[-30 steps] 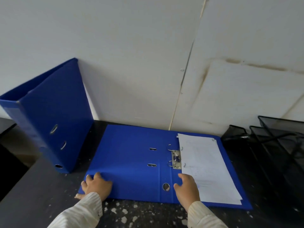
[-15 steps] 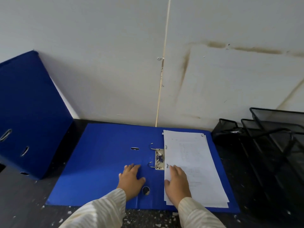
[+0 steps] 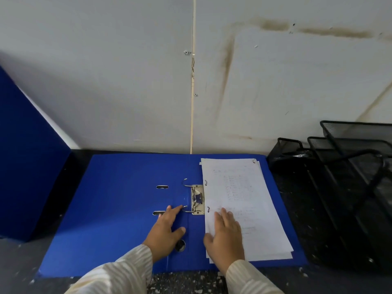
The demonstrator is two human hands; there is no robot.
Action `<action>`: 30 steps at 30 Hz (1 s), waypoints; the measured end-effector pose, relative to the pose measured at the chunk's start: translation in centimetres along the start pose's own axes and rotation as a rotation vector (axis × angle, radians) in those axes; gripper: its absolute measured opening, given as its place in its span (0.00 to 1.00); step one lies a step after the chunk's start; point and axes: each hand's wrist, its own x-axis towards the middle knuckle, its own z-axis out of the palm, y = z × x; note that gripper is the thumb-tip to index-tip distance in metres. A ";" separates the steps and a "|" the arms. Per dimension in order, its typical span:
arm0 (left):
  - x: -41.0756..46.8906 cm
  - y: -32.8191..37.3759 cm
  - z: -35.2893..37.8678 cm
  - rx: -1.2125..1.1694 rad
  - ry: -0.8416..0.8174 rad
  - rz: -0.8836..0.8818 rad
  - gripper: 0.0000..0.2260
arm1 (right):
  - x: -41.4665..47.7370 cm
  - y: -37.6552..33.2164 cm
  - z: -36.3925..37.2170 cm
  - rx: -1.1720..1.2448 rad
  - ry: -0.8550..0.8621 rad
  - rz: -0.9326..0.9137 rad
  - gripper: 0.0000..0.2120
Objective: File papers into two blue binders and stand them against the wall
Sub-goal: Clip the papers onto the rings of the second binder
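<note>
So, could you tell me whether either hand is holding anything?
Nothing is gripped: the left hand rests flat on the open binder, the right hand on the papers.

Left hand (image 3: 164, 229): palm down, fingers spread and extended forward, flat against the surface beneath it. Index fingertip reaches farthest ahead; thumb splayed out toward the right hand. Nothing gripped.

Right hand (image 3: 226, 234): palm down, fingers together and straight, pointing forward and slightly left, pressed flat. Thumb angled out toward the left hand. Nothing gripped.

Hands lie side by side, near each other but apart, left a little further forward. Both forearms enter from the lower edge, converging slightly, in pale striped sleeves (image 3: 118, 274) reaching the wrists.
</note>
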 end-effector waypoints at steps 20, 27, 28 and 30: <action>0.5 -2.1 0.9 0.469 0.306 0.322 0.25 | 15.2 -3.7 -6.8 0.109 -0.170 -0.113 0.17; 0.6 -2.2 0.9 0.448 0.309 0.305 0.24 | 13.4 -2.5 -5.6 0.270 -0.088 -0.079 0.21; 0.6 -2.1 0.9 0.442 0.300 0.297 0.24 | 12.6 -2.2 -5.2 0.345 -0.030 -0.059 0.21; 0.7 -2.1 0.9 0.427 0.290 0.281 0.24 | 10.5 -1.7 -4.4 0.457 0.080 -0.008 0.22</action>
